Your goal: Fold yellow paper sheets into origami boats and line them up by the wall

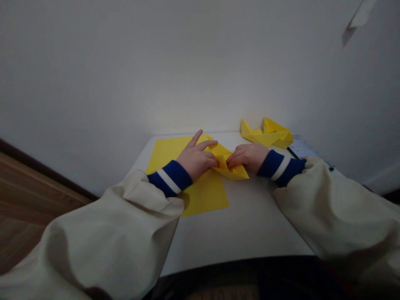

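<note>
A partly folded yellow paper boat [235, 171] is between my two hands over the white table. My left hand [200, 156] grips its left side with thumb and lower fingers, while the index finger stretches up and away. From the right, my right hand [248, 157] holds the other side, its fingertips tucked into the folds. Under my left hand and wrist lies a flat sheet of yellow paper [206, 196]. Parts of the folded paper are hidden behind my fingers.
Another folded yellow paper boat [265, 134] stands at the table's back right, beside papers [301, 148]. The white table [243, 233] meets a pale wall [193, 62] at the back. Brown wooden furniture [34, 200] is at the left.
</note>
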A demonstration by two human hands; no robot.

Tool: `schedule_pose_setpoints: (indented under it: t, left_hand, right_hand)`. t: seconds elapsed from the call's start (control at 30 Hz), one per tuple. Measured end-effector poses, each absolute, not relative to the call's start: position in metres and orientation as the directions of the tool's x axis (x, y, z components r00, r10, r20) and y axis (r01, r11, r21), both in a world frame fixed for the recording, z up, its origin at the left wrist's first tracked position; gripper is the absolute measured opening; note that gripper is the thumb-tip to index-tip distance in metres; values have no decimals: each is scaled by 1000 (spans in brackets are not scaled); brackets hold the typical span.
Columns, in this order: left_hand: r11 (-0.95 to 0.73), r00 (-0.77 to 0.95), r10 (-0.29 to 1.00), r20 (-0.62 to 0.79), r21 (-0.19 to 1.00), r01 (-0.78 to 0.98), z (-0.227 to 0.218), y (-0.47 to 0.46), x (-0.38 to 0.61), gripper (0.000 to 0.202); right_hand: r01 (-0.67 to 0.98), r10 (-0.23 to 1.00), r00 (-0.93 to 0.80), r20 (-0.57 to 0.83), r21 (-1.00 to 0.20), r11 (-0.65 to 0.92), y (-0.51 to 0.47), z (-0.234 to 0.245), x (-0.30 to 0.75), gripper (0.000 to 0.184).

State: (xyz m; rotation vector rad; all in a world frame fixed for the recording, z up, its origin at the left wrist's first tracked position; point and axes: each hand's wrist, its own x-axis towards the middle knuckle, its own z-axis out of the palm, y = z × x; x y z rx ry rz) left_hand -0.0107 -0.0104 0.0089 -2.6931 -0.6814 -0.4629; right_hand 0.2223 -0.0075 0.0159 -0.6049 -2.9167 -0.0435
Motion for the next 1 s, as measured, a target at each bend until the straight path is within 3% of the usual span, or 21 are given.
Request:
schedule_pose_setpoints:
  t: [0.13, 0.43, 0.57, 0.7, 0.8, 1.0]
  left_hand:
    - [-836, 857, 346, 381, -289, 466, 6, -10, -10, 21]
    - [-824, 839, 390, 380, -264, 502, 3, -15, -4, 21]
    - [-803, 801, 413, 434, -242, 545, 5, -15, -9, 28]
    - [-786, 768, 434, 472, -220, 579, 7, -15, -15, 32]
    - [-766, 707, 473, 527, -151, 625, 6, -14, -18, 33]
    - [-726, 500, 588, 635, 143, 672, 1, -12, -20, 25]
  right_hand:
    - [416, 408, -899, 157, 16, 909, -11, 17, 222, 25]
    - [481, 483, -855, 188, -56, 875, -9, 9, 223, 22]
    - [486, 497, -815, 296, -116, 866, -4, 4, 225, 28]
    - [491, 491, -786, 374, -103, 865, 1, 2, 228, 37]
    - [501, 501, -754, 425, -122, 857, 2, 4, 227, 40]
    - [486, 523, -658, 541, -224, 845, 0, 9, 221, 28]
